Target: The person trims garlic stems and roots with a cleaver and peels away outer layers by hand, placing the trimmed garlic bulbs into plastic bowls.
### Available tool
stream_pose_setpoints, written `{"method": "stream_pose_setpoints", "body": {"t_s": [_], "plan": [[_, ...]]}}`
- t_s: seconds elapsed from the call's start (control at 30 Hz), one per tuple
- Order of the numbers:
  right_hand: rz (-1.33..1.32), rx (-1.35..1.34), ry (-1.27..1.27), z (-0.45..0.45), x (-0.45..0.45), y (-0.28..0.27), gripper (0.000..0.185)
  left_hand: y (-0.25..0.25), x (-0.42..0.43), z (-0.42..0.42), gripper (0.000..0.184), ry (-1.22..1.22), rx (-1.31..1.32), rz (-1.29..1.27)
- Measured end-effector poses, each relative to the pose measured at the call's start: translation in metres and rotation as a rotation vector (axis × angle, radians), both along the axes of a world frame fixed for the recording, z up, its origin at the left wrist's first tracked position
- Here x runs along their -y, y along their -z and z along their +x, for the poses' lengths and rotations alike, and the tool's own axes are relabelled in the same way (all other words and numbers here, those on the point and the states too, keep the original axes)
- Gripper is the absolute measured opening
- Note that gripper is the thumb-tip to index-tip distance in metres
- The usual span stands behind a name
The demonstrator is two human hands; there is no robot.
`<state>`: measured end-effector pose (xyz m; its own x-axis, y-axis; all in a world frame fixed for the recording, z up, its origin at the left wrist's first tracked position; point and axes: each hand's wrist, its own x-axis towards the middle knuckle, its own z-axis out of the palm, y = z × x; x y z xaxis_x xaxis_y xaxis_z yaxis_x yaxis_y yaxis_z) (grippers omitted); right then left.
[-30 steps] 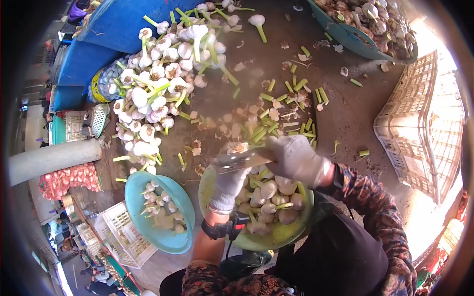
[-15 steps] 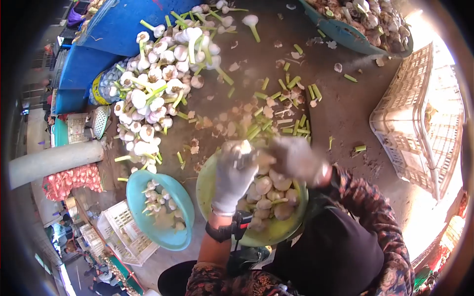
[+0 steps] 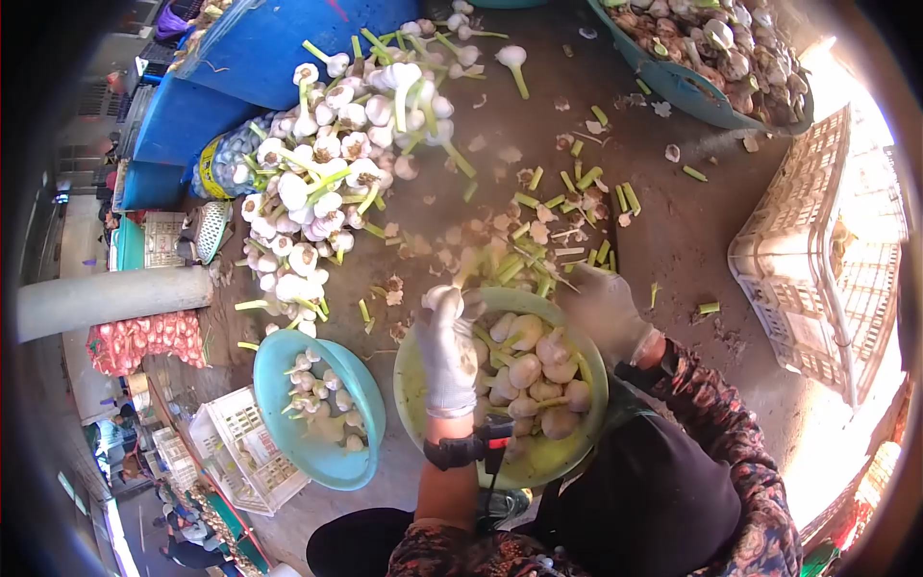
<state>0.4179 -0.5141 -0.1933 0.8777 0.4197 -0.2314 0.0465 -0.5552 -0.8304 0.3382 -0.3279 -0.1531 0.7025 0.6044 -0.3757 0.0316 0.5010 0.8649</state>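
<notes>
My left hand (image 3: 448,354), in a pale glove, is closed around a garlic bulb (image 3: 443,296) at the upper left rim of a yellow-green basin (image 3: 411,404). Trimmed garlic bulbs (image 3: 525,370) lie inside that basin. At its upper right rim, my right hand (image 3: 604,313), gloved too, is closed and blurred by motion. A thin, faint shape extends from its fingers toward the cut stems (image 3: 519,260); what it is cannot be made out. A pile of garlic with green stems (image 3: 317,183) lies on the brown surface to the upper left.
A turquoise basin (image 3: 371,389) with smaller bulbs stands left, beside a white crate (image 3: 252,452). Another basin (image 3: 678,87) full of garlic is at the upper right, above a large crate (image 3: 793,260). Blue barrels (image 3: 231,77) stand upper left. People are in the far lower left.
My hands have moved apart, the right one toward the right and slightly down. The knife seen between them a second ago is no longer distinct. The camera view has shifted slightly.
</notes>
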Motion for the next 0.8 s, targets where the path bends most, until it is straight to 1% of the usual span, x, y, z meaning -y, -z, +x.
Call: {"method": "stream_pose_setpoints", "body": {"t_s": [0.03,0.07,0.1,0.13,0.17,0.2,0.23,0.27,0.3,0.33,0.37,0.4,0.43,0.47,0.5,0.57,0.63,0.67,0.7,0.73,0.77,0.8], "plan": [[0.094,0.02,0.04,0.0,-0.005,-0.014,0.021,0.0,0.003,0.0,0.015,-0.003,0.002,-0.002],[0.24,0.141,0.061,-0.001,-0.011,-0.023,0.018,0.001,0.006,0.001,0.017,-0.017,0.019,-0.141],[0.236,0.147,0.062,0.0,-0.018,-0.031,0.018,0.003,0.01,0.004,0.021,-0.025,0.037,-0.282],[0.254,0.238,-0.011,0.003,-0.024,-0.039,0.019,0.015,0.018,0.008,0.023,-0.106,0.054,-0.202],[0.265,0.325,-0.09,0.006,-0.025,-0.043,0.02,0.004,0.022,0.012,0.023,-0.105,0.057,-0.214],[-0.046,0.151,-0.252,0.015,-0.029,-0.01,0.028,-0.012,0.027,0.01,0.023,-0.071,0.05,-0.297],[-0.338,-0.278,-0.381,0.026,-0.022,-0.025,0.038,-0.024,0.023,0.011,0.023,-0.038,0.058,-0.366],[-0.355,0.054,-0.508,0.02,-0.002,0.065,0.041,-0.022,0.01,0.0,0.024,0.207,0.218,-0.3],[-0.188,0.017,-0.189,0.018,0.014,0.093,0.037,-0.028,0.002,-0.007,0.032,0.319,0.138,-0.176],[-0.019,-0.059,0.125,0.013,0.02,0.108,0.034,-0.031,-0.028,-0.007,0.035,0.704,0.101,0.267],[-0.088,-0.117,0.121,0.014,0.024,0.071,0.031,-0.032,-0.059,-0.012,0.038,1.11,0.025,0.707],[-0.153,-0.164,0.126,0.02,0.026,0.032,0.028,-0.021,-0.072,-0.02,0.042,0.901,-0.046,0.383],[-0.147,-0.16,0.113,0.021,0.022,0.035,0.028,0.004,-0.119,-0.018,0.04,0.785,-0.279,0.833],[-0.213,-0.099,0.08,0.019,0.027,0.04,0.026,0.004,-0.148,-0.004,0.043,0.41,-0.61,0.705],[-0.279,-0.036,0.053,0.016,0.028,0.042,0.024,0.009,-0.181,0.003,0.045,0.209,-0.766,0.728],[-0.31,-0.057,0.049,0.009,0.017,0.031,0.025,0.092,-0.279,0.012,0.05,-0.012,-0.707,0.636],[-0.298,-0.118,-0.012,0.004,0.009,0.031,0.025,0.113,-0.317,0.035,0.05,0.049,-0.805,0.436],[-0.302,-0.145,-0.009,0.003,0.006,0.033,0.025,0.127,-0.325,0.042,0.05,0.097,-0.709,0.394],[-0.311,-0.145,-0.008,0.004,0.003,0.033,0.025,0.151,-0.345,0.048,0.05,0.1,-0.707,0.385],[-0.317,-0.14,-0.032,0.004,0.002,0.03,0.025,0.18,-0.371,0.052,0.049,0.138,-0.746,0.462],[-0.323,-0.142,-0.058,0.003,0.002,0.028,0.025,0.181,-0.37,0.054,0.047,0.178,-0.79,0.538],[-0.331,-0.155,-0.057,0.001,0.003,0.03,0.025,0.188,-0.358,0.049,0.042,0.189,-0.75,0.745]]}}
